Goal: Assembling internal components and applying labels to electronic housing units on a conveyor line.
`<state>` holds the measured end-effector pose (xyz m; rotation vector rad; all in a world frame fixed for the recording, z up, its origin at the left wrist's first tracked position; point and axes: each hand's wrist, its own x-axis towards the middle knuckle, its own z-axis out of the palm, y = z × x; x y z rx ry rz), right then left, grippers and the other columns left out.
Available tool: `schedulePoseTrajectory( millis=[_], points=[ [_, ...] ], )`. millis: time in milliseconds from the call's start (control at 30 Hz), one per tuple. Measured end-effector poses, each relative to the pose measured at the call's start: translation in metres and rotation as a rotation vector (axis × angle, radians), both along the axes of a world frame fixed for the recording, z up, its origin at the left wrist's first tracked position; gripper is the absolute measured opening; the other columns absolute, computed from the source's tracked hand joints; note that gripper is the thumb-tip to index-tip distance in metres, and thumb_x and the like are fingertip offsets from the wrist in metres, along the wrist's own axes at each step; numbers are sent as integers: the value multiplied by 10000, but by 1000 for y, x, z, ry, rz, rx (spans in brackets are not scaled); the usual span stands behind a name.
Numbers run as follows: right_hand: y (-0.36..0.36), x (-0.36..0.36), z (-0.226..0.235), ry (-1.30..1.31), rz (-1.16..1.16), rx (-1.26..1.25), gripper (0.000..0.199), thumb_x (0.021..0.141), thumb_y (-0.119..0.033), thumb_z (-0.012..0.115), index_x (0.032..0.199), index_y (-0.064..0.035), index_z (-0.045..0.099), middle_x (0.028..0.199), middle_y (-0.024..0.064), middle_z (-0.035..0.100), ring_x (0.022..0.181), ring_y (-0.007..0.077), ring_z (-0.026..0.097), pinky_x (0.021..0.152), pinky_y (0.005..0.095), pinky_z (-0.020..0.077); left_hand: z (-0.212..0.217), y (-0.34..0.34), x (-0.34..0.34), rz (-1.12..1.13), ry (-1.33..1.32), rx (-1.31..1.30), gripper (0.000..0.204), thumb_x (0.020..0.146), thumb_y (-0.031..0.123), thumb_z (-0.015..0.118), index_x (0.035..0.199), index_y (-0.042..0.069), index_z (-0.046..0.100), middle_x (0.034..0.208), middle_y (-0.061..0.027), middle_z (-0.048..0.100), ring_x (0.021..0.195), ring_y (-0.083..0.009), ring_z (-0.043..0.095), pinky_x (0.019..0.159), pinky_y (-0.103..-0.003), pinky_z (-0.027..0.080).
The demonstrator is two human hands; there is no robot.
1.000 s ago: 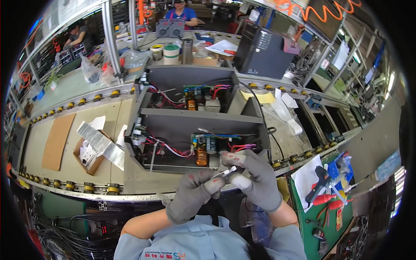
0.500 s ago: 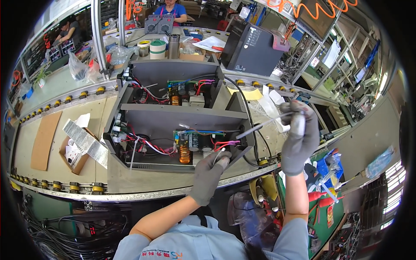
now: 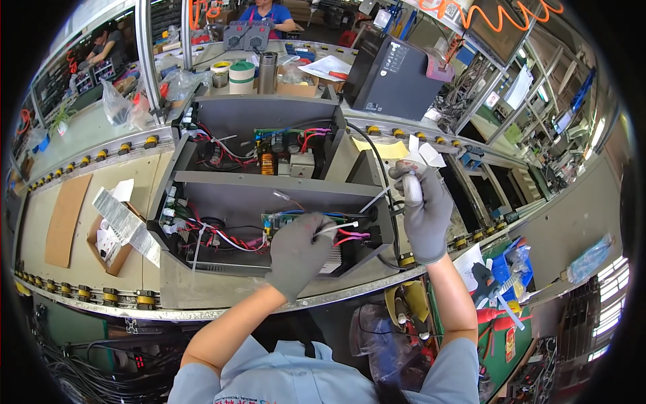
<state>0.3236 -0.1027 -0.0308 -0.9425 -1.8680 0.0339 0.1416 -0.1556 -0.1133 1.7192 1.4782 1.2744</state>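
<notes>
My left hand (image 3: 301, 254), in a grey glove, is closed on a white cable tie (image 3: 341, 227) over the near open metal case (image 3: 269, 190). It covers part of the green circuit board and the coil there. Pink wires (image 3: 351, 237) run just right of its fingers. My right hand (image 3: 425, 212), gloved too, is raised past the case's right end, fingers pinched around another pale cable tie (image 3: 375, 200) that slants down toward the case. Another tie (image 3: 198, 247) hangs from the wire bundle at the case's left.
A second open case (image 3: 262, 111) stands directly behind the near one. Roller tracks (image 3: 111, 295) edge the bench. At left lie a cardboard sheet (image 3: 67, 219) and a small box (image 3: 111, 259). A dark tower unit (image 3: 397, 74) stands behind; a person (image 3: 269, 15) sits across the bench.
My left hand has moved up and inward over the near case's board with its cable tie. My right hand has come left and slightly down, closer to the case.
</notes>
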Motion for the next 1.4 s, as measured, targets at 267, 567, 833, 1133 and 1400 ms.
schedulePoseTrajectory(
  millis=[267,567,833,1133,1400],
  points=[
    [7,5,-10,105,12,-114,170,937,-140,491,958,-24,614,838,97,676,705,202,652,645,288,489,10,25,-1,-201,-332,-554,353,842,266,590,1094,21,625,777,-122,635,728,-215,585,698,-329,456],
    [6,2,-13,261,82,-284,209,959,-171,476,994,-20,617,807,35,660,686,67,599,619,221,477,27,43,0,-333,-162,-593,421,805,305,616,1142,52,626,936,-169,660,863,-231,632,817,-314,469],
    [-9,8,-10,6,-1,-138,135,876,-109,574,979,-43,632,838,102,658,705,193,640,636,289,487,33,24,0,-212,257,-170,273,741,253,634,910,40,645,823,-135,638,758,-309,608,705,-407,482],
    [-10,11,9,-88,198,-435,159,815,-76,606,963,-40,652,797,84,593,692,150,599,630,292,467,44,14,14,-76,432,507,175,757,176,668,896,107,588,810,-67,587,686,-289,619,560,-378,490],
    [2,12,3,233,429,-683,238,848,-36,584,1079,16,605,925,41,645,851,85,588,773,230,464,21,30,27,-120,59,393,191,848,164,613,984,63,526,840,-149,644,751,-318,641,623,-397,492]
  ],
)
